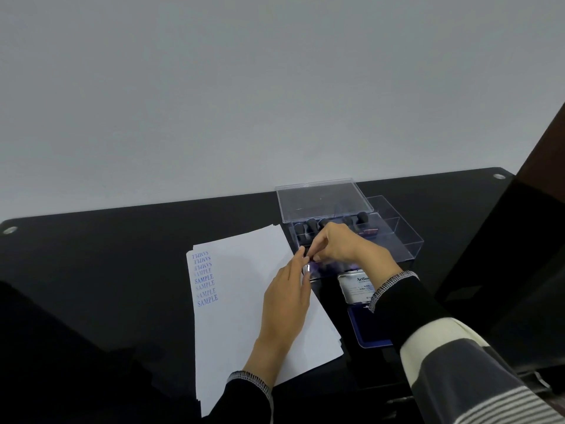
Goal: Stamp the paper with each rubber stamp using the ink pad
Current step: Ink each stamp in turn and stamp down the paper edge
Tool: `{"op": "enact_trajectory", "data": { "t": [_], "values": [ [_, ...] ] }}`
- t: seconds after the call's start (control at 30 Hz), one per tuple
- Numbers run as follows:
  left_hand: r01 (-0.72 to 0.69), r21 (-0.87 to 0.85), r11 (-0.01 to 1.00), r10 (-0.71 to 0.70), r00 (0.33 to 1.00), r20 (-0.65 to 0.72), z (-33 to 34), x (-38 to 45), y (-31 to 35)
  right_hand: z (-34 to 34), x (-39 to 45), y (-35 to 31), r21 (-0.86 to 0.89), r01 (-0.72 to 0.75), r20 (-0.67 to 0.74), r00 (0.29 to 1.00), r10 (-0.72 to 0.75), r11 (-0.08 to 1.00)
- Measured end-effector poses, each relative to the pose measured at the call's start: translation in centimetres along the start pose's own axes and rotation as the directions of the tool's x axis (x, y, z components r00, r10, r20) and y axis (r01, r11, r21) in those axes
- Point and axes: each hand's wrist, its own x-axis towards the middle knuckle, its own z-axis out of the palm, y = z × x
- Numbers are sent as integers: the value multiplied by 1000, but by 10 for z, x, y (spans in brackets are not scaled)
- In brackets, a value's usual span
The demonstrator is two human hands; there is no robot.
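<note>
Two hands: both meet at the near left corner of the clear plastic box (406, 240), which serves as the landmark.
Left hand (287, 298): lies over the paper, fingers nearly straight, fingertips touching a small dark stamp (307, 263) at the box's near left corner; whether it actually grips cannot be told.
Right hand (339, 244): reaches across the front of the box, fingers curled, pinching the top of the same stamp.
Stamp: held between the two hands just at the box's near edge; its lower end looks shiny, details blurred.
Other stamps (308, 229): dark round handles standing in a row inside the box, behind the right hand.
Box lid (321, 200): clear, propped up at the far side of the box.
Paper (244, 289): white stack left of the box, bearing a column of blue "SAMPLE" prints (205, 280) along its left edge.
Ink pad (363, 332): blue, open, in front of the box, partly under the right sleeve.
Ink pad lid (356, 286): silver, labelled, between the pad and the box.
Table (91, 255): black and glossy, under everything.
</note>
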Motion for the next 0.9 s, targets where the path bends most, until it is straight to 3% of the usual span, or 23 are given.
{"op": "enact_trajectory", "data": {
  "t": [0.07, 0.13, 0.2, 0.27, 0.43, 0.6, 0.77, 0.83, 0.9],
  "values": [
    [0, -11, 1000, 0, 1000, -20, 0, 0, -1, -3, 3, 0, 138, -31, -91, 995, 44, 990],
    [36, -37, 999, -38, 999, -38, 1, 1, -2, -8, 10, 3, 206, -25, -279, 957, 84, 978],
    [92, -53, 994, -95, 995, -43, 2, 2, -5, -12, 21, 8, 69, -39, -496, 866, 68, 997],
    [124, -43, 991, -125, 992, -25, 4, 2, -8, -13, 28, 8, -72, -111, -590, 806, 48, 991],
    [64, 41, 997, -64, 998, -1, 11, 3, -13, -3, 41, -12, -364, -307, -491, 865, 99, 879],
    [50, 63, 997, -49, 999, -11, 14, 4, -17, -3, 56, -21, -404, -422, -471, 856, 211, 812],
    [37, 76, 996, -37, 999, 1, 13, 3, -16, -4, 51, -17, -323, -358, -534, 833, 143, 876],
    [36, 75, 997, -35, 999, -12, 12, 4, -15, -6, 44, -11, -192, -231, -597, 799, 73, 954],
    [30, 84, 996, -28, 999, -21, 11, 4, -14, -11, 31, -8, 42, -92, -653, 751, 96, 995]
  ]
}}
